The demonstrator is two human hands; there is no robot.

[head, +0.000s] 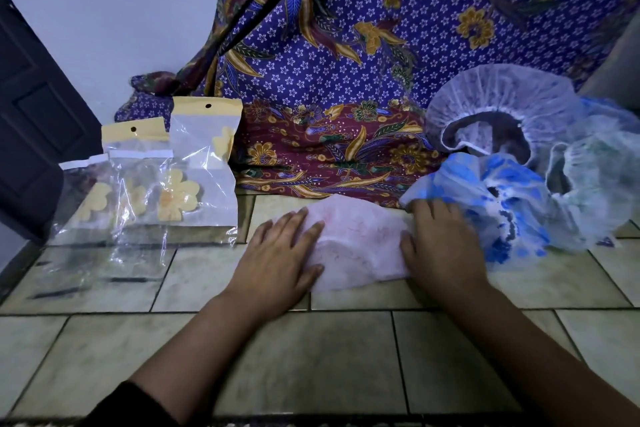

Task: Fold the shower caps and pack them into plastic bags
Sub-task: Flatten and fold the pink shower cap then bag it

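A pale pink shower cap (pixel 358 239) lies flattened on the tiled floor in the middle. My left hand (pixel 277 260) presses flat on its left edge, fingers spread. My right hand (pixel 443 250) rests palm down on its right edge, beside a blue-patterned cap (pixel 498 205). Behind that cap sit a white cap (pixel 498 108) and a pale green cap (pixel 595 191). At the left, three clear plastic bags with yellow headers and flower prints stand or lie: a tall one (pixel 204 167), a middle one (pixel 138 177) and a low one (pixel 86 205).
A purple and maroon batik cloth (pixel 346 80) hangs and drapes behind the caps. A dark door (pixel 31 122) and a white wall stand at the left. Beige floor tiles (pixel 311 357) stretch toward me.
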